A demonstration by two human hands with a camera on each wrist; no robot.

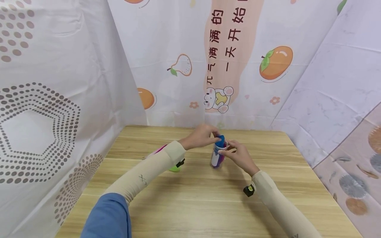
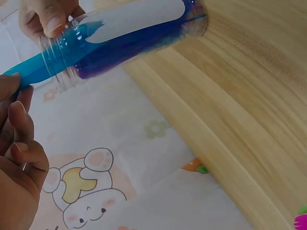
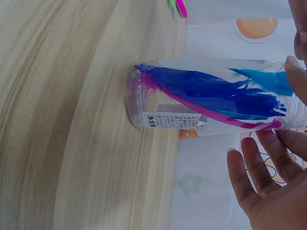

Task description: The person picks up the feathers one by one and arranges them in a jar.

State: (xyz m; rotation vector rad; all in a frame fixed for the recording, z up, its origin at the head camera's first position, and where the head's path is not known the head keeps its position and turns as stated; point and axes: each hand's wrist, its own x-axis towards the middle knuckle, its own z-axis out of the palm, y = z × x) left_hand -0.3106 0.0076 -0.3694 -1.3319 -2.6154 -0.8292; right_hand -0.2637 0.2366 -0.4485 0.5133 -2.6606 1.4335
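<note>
A clear plastic jar (image 1: 215, 159) with a white label stands on the table between the hands. Inside it, the right wrist view shows a dark blue feather (image 3: 192, 86) and a magenta feather (image 3: 211, 114). My left hand (image 1: 202, 136) pinches the upper end of a bright blue feather (image 2: 36, 68), whose lower part is inside the jar's mouth. My right hand (image 1: 240, 157) holds the jar near its neck between thumb and fingers; the other fingers are spread beside it in the right wrist view.
Left of the jar, partly behind the left forearm, lie a lime green item (image 1: 175, 168) and a magenta item (image 1: 160, 149); the right wrist view shows them as feather-like tips (image 3: 181, 8). A printed curtain (image 1: 178, 109) hangs behind the wooden table (image 1: 196, 211).
</note>
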